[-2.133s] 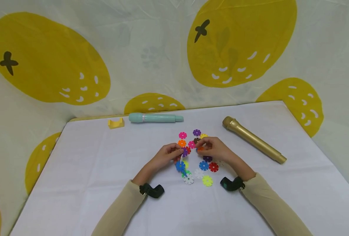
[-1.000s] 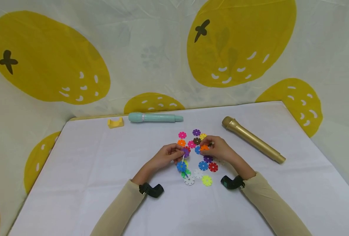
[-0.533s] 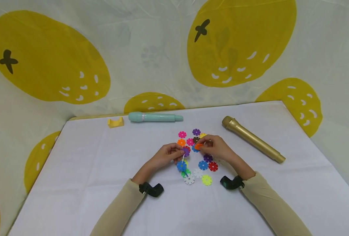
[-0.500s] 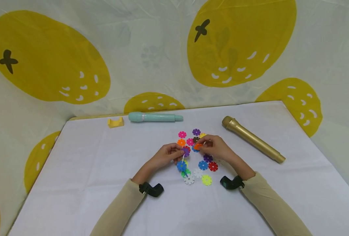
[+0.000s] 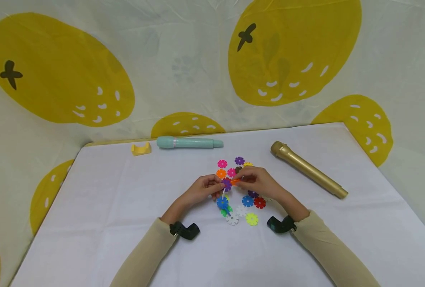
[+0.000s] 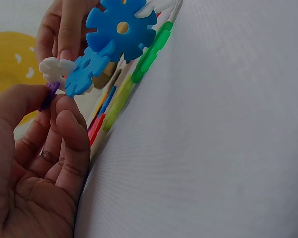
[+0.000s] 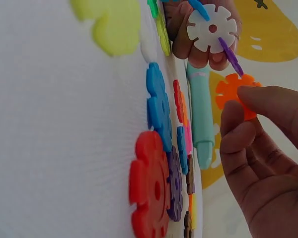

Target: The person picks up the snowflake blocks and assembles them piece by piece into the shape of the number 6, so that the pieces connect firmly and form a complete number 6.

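My left hand (image 5: 201, 189) pinches a purple notched snowflake disc (image 6: 49, 96) between thumb and fingers. Slotted to that disc is a white disc (image 7: 212, 29), followed by a blue disc (image 6: 87, 72), a larger-looking blue disc (image 6: 121, 27) and another white disc (image 5: 232, 218), forming a hanging chain. In my right hand (image 5: 260, 183) an orange disc (image 7: 233, 91) is pinched by thumb and forefinger. Its edge meets the purple disc's rim in the right wrist view. Several loose discs lie on the table beneath, among them a red disc (image 7: 151, 188) and a yellow disc (image 5: 252, 219).
A mint-green microphone (image 5: 194, 142) lies at the table's back edge, beside a small yellow stand (image 5: 141, 149). To the right rests a gold microphone (image 5: 309, 169). White cloth covers the table (image 5: 101, 207); a fruit-patterned curtain (image 5: 183, 59) hangs behind.
My right hand has turned the orange disc edge-on and moved it left to the purple disc. The left hand stays nearly still, while the hanging chain has swung slightly right.
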